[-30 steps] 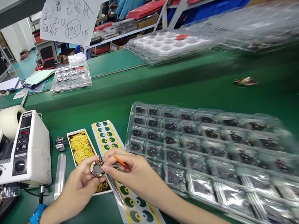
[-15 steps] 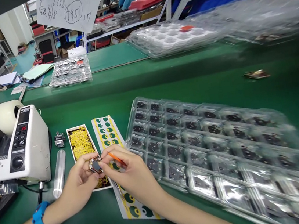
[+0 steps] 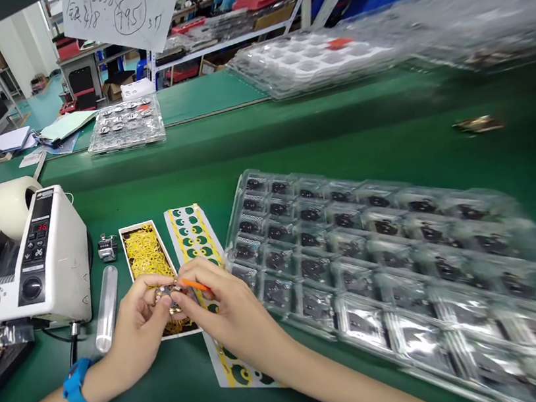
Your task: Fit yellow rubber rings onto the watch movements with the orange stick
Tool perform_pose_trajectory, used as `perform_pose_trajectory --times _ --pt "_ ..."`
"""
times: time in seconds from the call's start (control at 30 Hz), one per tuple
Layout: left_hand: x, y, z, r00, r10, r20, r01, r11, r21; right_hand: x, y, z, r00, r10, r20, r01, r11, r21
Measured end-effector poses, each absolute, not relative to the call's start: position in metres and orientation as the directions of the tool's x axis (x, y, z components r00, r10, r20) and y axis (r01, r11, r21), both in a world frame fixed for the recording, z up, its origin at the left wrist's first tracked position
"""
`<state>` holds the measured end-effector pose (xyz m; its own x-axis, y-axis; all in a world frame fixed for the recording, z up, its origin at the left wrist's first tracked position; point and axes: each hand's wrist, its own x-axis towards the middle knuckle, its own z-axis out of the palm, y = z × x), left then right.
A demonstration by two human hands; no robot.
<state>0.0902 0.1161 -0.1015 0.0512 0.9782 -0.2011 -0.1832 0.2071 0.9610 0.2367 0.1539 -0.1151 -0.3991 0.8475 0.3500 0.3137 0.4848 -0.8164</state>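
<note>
My left hand pinches a small round part with a dark centre and gold rim, held just above a white box of yellow rings. My right hand meets it from the right, fingers closed on the same part, with a thin orange stick tucked between its fingers. Under both hands lies a sticker sheet with green and yellow round labels. A blue band sits on my left wrist.
A white tape dispenser stands at left, with a clear tube and a small tally counter beside it. A big clear blister tray of dark parts fills the right. More trays and papers lie at the back.
Both hands have drifted slightly left and nearer the box of yellow rings, still holding the round part. The view has tilted down a little.
</note>
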Motion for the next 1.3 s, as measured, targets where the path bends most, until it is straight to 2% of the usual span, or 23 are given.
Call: perform_pose_trajectory --times 0.1,0.2,0.27,0.33,0.4,0.5,0.6,0.73,0.8,1.13,1.3 --pt "0.086 0.115 -0.098 0.107 0.982 -0.156 0.039 0.152 0.988 0.239 0.157 -0.110 -0.430 0.853 0.296 0.284 0.439 -0.853" --pt "0.080 0.117 -0.090 0.094 0.996 0.009 0.341 -0.041 0.939 0.243 0.156 -0.101 -0.445 0.831 0.333 0.228 0.465 -0.855" --pt "0.078 0.120 -0.086 0.026 0.996 0.088 0.384 -0.091 0.919 0.248 0.155 -0.093 -0.435 0.817 0.378 0.183 0.491 -0.852" --pt "0.078 0.122 -0.084 -0.054 0.998 0.033 0.292 -0.015 0.956 0.253 0.155 -0.086 -0.397 0.818 0.416 0.139 0.501 -0.854" --pt "0.078 0.124 -0.085 -0.089 0.990 -0.106 0.134 0.117 0.984 0.258 0.155 -0.083 -0.342 0.826 0.448 0.120 0.511 -0.851" --pt "0.079 0.125 -0.088 -0.038 0.963 -0.268 -0.066 0.265 0.962 0.260 0.156 -0.086 -0.300 0.818 0.491 0.180 0.554 -0.813" --pt "0.080 0.123 -0.089 0.018 0.945 -0.325 -0.130 0.325 0.937 0.255 0.156 -0.095 -0.314 0.725 0.613 0.250 0.686 -0.683" --pt "0.084 0.120 -0.089 0.060 0.944 -0.325 -0.191 0.331 0.924 0.246 0.153 -0.108 -0.364 0.536 0.762 0.404 0.828 -0.390" --pt "0.087 0.119 -0.090 0.085 0.947 -0.310 -0.235 0.321 0.917 0.244 0.153 -0.111 -0.381 0.492 0.783 0.447 0.839 -0.310" --pt "0.094 0.111 -0.093 0.041 0.969 -0.245 -0.298 0.246 0.922 0.240 0.156 -0.123 -0.400 0.398 0.826 0.364 0.896 -0.255" --pt "0.095 0.110 -0.093 0.015 0.972 -0.236 -0.258 0.232 0.938 0.241 0.156 -0.123 -0.386 0.418 0.822 0.343 0.893 -0.292"
